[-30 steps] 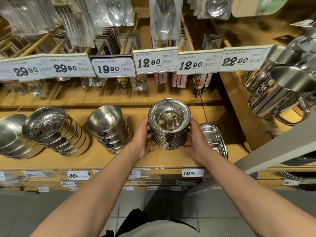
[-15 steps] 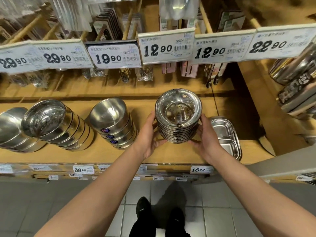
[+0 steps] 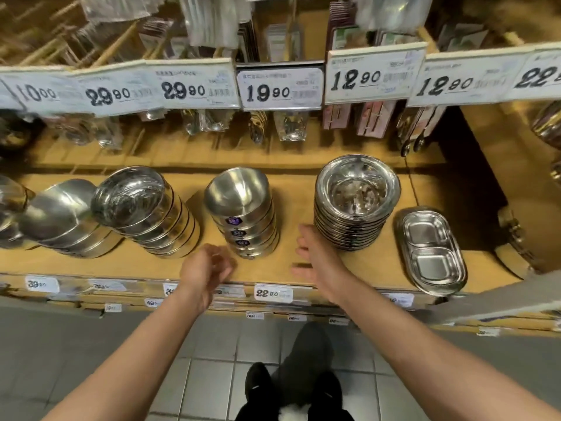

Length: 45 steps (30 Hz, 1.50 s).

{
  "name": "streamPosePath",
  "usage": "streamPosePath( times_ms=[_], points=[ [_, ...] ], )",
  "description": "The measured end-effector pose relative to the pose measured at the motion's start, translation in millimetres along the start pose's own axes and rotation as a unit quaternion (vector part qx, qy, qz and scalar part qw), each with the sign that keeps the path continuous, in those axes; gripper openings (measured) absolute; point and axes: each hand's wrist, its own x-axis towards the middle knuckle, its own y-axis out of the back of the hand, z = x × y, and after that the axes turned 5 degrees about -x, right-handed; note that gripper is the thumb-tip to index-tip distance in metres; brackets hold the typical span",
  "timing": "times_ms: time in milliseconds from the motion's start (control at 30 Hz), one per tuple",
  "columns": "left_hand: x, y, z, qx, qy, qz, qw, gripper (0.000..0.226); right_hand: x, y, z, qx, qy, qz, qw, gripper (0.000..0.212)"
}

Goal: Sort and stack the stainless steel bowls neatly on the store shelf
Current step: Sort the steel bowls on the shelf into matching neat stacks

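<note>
Either side of the labelled bowl stack (image 3: 243, 214) | left hand (image 3: 203, 270), right hand (image 3: 315, 256) loosely spread, empty | risk: careless grab could topple it

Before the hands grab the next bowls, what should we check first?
1. Left hand free, holds nothing: ok.
2. Right hand free, fingers relaxed, off the rimmed stack: ok.
3. Rimmed stack upright on the shelf: ok.
4. Sticker stack, between the hands, straight: looks ok, slight lean.
5. Lidded stack straight: not ok, it slants.
6. Tray out of the way: ok, it lies right of the rimmed stack.
</note>
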Motion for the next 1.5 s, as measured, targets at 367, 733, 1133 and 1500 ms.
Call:
streamPosePath(
  times_ms=[367,733,1133,1500],
  points=[
    [35,-10,27,0.068,-0.021,-0.169,0.983,0.028,35,-60,-4,0.056,0.024,0.033,0.998,0.019],
    [48,-27,44,0.061,0.000,-0.173,0.983,0.026,50,-62,-11,0.034,0.053,0.031,0.998,0.038],
    [37,-25,38,0.060,-0.002,-0.140,0.988,0.039,38,-57,-12,0.032,0.043,0.040,0.998,0.021],
    [26,115,40,-0.006,0.023,-0.007,1.000,0.021,15,-134,17,-0.056,-0.006,-0.074,0.996,0.040]
  ],
)
